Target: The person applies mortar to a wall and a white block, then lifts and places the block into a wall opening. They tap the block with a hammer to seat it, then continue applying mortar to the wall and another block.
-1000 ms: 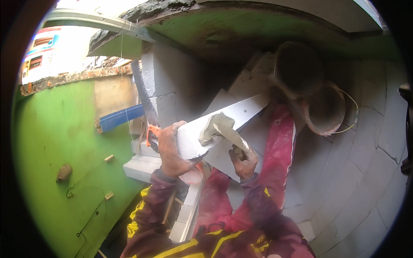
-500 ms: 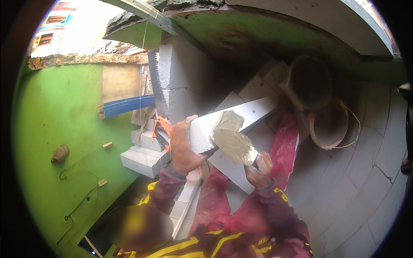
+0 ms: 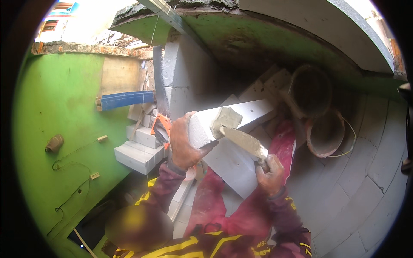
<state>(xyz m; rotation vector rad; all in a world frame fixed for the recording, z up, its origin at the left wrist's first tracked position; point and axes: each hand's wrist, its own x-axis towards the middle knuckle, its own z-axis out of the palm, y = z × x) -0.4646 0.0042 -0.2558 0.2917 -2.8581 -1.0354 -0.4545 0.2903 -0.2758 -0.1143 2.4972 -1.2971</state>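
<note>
My left hand [image 3: 184, 142] grips the near end of a long white lightweight block [image 3: 256, 109], its fingers wrapped round the end and underside. A patch of wet grey mortar [image 3: 228, 119] lies on the block's upper face near that end. My right hand [image 3: 270, 174] is closed on the handle of a trowel [image 3: 246, 142], whose blade is coated with mortar. The blade is tilted, its tip touching the edge of the mortar patch. Most of the handle is hidden inside my fingers.
A handsaw [image 3: 161, 124] with an orange handle stands upright against a column of white blocks [image 3: 177, 73]. Two buckets [image 3: 325, 133] sit at the right, beside a grey block wall [image 3: 344, 176]. More blocks [image 3: 140, 157] are stacked near the green wall [image 3: 81, 129]. A string hangs at left.
My right hand has moved right and slightly down, drawing the trowel back and tilting its blade edge-on. More of the mortar on the block now shows. The view has shifted slightly.
</note>
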